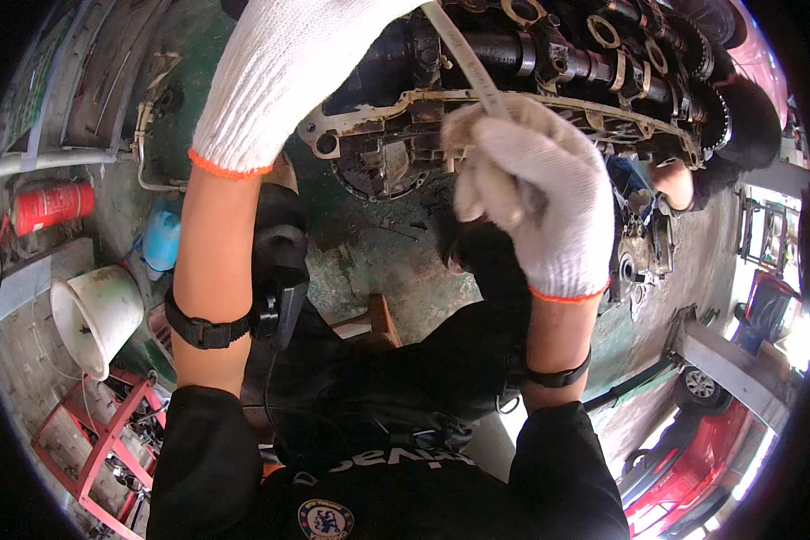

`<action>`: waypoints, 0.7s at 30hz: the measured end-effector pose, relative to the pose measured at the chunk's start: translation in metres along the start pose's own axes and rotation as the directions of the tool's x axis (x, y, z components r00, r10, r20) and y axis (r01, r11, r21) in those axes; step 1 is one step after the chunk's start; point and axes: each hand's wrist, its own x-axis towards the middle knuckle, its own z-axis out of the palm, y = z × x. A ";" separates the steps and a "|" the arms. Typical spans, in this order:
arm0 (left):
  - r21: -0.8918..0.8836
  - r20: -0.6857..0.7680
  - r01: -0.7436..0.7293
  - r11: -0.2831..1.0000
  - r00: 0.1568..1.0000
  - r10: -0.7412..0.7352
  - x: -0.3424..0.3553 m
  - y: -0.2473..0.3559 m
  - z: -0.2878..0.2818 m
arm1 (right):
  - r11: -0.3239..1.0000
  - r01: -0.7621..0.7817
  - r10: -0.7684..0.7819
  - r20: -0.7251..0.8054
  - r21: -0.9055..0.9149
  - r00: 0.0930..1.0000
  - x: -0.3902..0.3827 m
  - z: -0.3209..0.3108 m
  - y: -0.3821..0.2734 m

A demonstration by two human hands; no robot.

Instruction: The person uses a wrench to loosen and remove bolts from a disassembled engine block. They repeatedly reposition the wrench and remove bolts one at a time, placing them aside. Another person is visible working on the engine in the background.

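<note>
A white knit glove with an orange cuff covers each of my hands. My right hand [535, 184] is closed around the lower end of a pale, translucent hose [466, 58] with print along it. It is just in front of the near edge of an engine cylinder head [513, 99], whose dark camshafts [549, 63] and sprockets lie exposed. The hose slants up and left toward my left hand [288, 67]. That hand reaches over the left end of the engine; its fingers run out of the picture at the top, so their grip is hidden.
At right, another person's hand [672, 184] works near metal engine parts [639, 247]. A red fire extinguisher [52, 208], a blue bottle [161, 236], a white bucket [99, 315] and a red metal frame [108, 441] stand left. A red car [693, 468] is at lower right.
</note>
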 end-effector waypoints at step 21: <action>0.014 0.013 -0.014 1.000 1.000 0.014 -0.005 0.002 0.003 | 0.985 0.140 -0.135 -0.059 0.103 0.989 0.004 -0.027 0.000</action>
